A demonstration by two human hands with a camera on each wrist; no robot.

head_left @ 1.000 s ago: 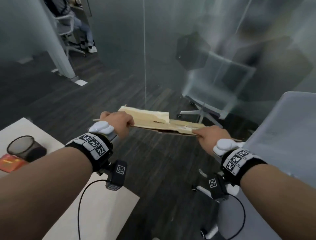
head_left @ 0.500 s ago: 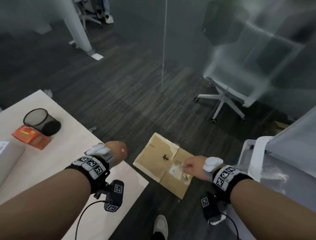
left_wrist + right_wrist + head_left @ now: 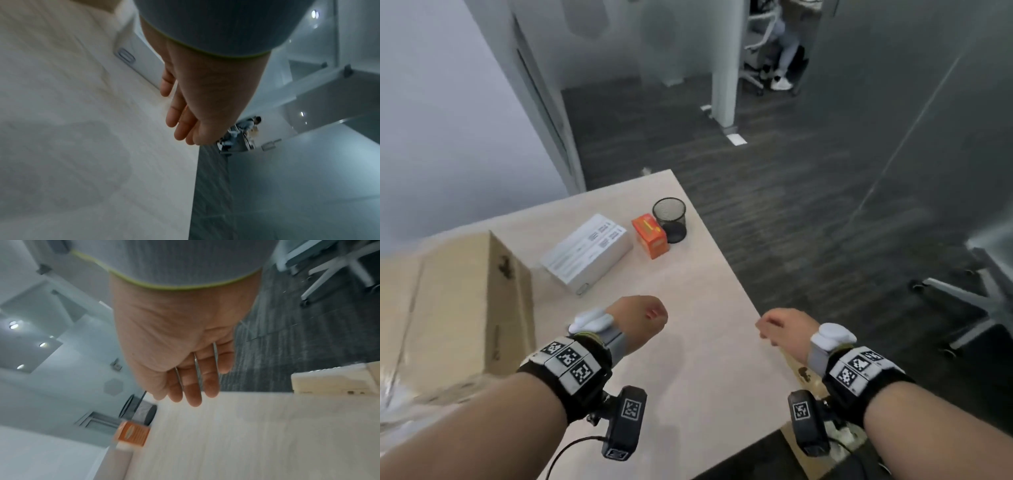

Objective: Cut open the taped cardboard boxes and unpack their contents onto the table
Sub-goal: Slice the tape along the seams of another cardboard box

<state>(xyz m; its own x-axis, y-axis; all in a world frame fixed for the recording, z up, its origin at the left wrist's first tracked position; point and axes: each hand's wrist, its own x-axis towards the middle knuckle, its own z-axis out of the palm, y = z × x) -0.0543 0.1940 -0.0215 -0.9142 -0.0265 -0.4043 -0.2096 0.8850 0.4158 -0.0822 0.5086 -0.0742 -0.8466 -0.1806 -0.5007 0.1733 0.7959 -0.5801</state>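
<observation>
The table (image 3: 709,342), pale wood-grain, filled the lower middle of the head view, with dark floor (image 3: 808,205) beyond its right and far edges. On its left side stood a big cardboard box (image 3: 465,308), upright, with its near left part blurred. Whether it was taped could not be told. Beyond it lay a flat white box (image 3: 589,251) with printed labels on top, close to the cardboard box but apart from it. Just to the right of the white box sat a small orange box (image 3: 650,234), and right beside that a black mesh cup (image 3: 670,219), near the table's far right corner. A strip of flattened cardboard (image 3: 803,373) showed past the table's right edge, low down behind the right wrist; whether it lay on the floor could not be told.

The left hand (image 3: 637,320) hung over the middle of the table, empty, its fingers (image 3: 174,113) loose and nearly straight in the left wrist view, touching nothing. The right hand (image 3: 782,327) hung at the table's right edge, also empty, with its fingers (image 3: 193,382) slack and slightly spread in the right wrist view. The two hands were well apart, and neither reached the cardboard box.
</observation>
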